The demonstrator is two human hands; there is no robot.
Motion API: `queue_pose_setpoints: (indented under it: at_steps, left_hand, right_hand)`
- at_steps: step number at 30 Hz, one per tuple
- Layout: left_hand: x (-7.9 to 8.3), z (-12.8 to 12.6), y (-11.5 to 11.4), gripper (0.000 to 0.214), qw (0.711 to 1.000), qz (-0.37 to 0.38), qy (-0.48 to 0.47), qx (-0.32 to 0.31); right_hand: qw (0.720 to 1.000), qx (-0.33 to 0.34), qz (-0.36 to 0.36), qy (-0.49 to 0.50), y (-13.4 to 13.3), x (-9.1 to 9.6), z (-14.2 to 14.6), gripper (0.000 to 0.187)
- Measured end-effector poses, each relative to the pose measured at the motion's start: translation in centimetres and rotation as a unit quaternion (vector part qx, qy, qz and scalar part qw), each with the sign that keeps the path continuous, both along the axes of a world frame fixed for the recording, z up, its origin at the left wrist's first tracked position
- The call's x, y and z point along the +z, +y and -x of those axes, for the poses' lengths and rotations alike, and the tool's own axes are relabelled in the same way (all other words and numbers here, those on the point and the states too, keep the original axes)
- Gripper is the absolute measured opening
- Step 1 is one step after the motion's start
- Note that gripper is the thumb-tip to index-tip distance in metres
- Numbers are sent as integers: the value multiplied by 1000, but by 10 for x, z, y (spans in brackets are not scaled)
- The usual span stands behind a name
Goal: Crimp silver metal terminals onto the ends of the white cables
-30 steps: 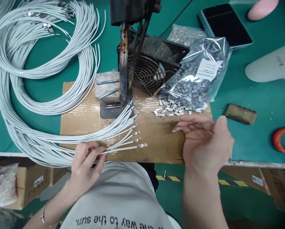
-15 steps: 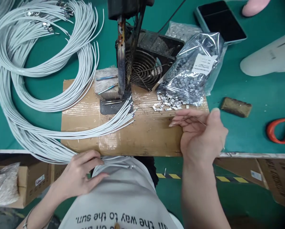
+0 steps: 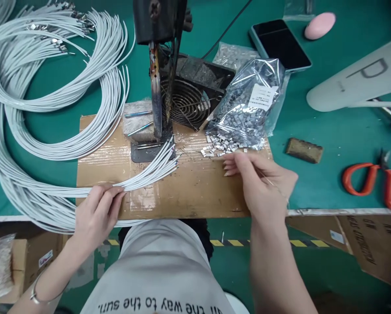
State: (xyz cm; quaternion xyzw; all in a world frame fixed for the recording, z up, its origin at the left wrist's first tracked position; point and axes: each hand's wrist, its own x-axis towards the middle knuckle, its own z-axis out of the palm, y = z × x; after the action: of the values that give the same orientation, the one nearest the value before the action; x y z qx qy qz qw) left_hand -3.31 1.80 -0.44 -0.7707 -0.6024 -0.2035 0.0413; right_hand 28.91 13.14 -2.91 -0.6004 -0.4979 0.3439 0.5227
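My left hand [image 3: 99, 209] has its fingertips closed on the near edge of a bundle of white wires [image 3: 149, 176], whose cut ends fan out on the cardboard. How many wires the fingers pinch I cannot tell. My right hand [image 3: 264, 183] is curled above the cardboard's right part, thumb and fingers drawn together, with a thin wire strand [image 3: 274, 185] running across it. Its fingertips are just below a scatter of small metal terminals [image 3: 220, 146]. Over the wire ends stands a dark-stained soldering iron [image 3: 156, 91] on a holder.
Cardboard [image 3: 195, 192] covers the table's front. Behind it are a fan [image 3: 189, 100] and a bag of terminals [image 3: 248, 100]. Coiled white wires [image 3: 51, 96] fill the left. Rightward lie a phone [image 3: 280, 46], a brown block [image 3: 304, 150], orange-handled pliers [image 3: 361, 179] and a white bottle [image 3: 355, 74].
My left hand has moved from the table edge up to the wire bundle and closed on it. The right hand has turned over and its fingers have drawn together near the terminals. The view has shifted.
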Motion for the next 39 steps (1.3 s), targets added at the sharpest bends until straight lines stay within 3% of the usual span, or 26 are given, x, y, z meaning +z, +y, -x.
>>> queue_pose_setpoints:
  at_steps: [2,7,9,11,13,15,17,20,22,24,27,31,39]
  left_hand:
    - [3,5,0,23,1000,-4,-25,-8]
    - [20,8,1,23,998,-4,-59,0]
    - [30,5,4,23,993,54,-101,-16]
    - [40,-2,9,27,964,164,-203,-56]
    - [48,-16,15,36,912,297,-278,-57]
    - [52,-36,23,34,839,429,-331,-45]
    - [51,-58,34,22,760,474,-443,-44]
    - [45,-83,50,27,631,503,-591,-8]
    - [39,-90,55,29,600,491,-631,26]
    - [34,-90,56,28,587,476,-653,46]
    - [31,-86,54,26,569,461,-679,60]
    - [31,-83,51,26,545,448,-706,71]
    - [32,-80,50,30,543,439,-710,91]
  right_hand:
    - [998,13,-17,-65,4,-1,-5,4]
    - [968,92,-28,-231,16,-2,-16,7]
    - [961,112,-18,-252,17,0,-20,2]
    - [956,125,-9,-265,17,3,-21,3]
    - [956,126,15,-265,13,5,-19,6]
    - [961,106,42,-251,6,8,-15,7]
    - [972,71,56,-217,-3,9,-9,8]
    - [989,28,65,-128,-18,12,3,9]
    - [994,29,68,-85,-27,16,12,7]
    - [996,49,70,-20,-33,21,21,2]
    - [986,120,82,77,-37,29,34,10]
    - [965,204,101,130,-40,31,48,14]
    - [919,247,158,262,-38,25,59,17]
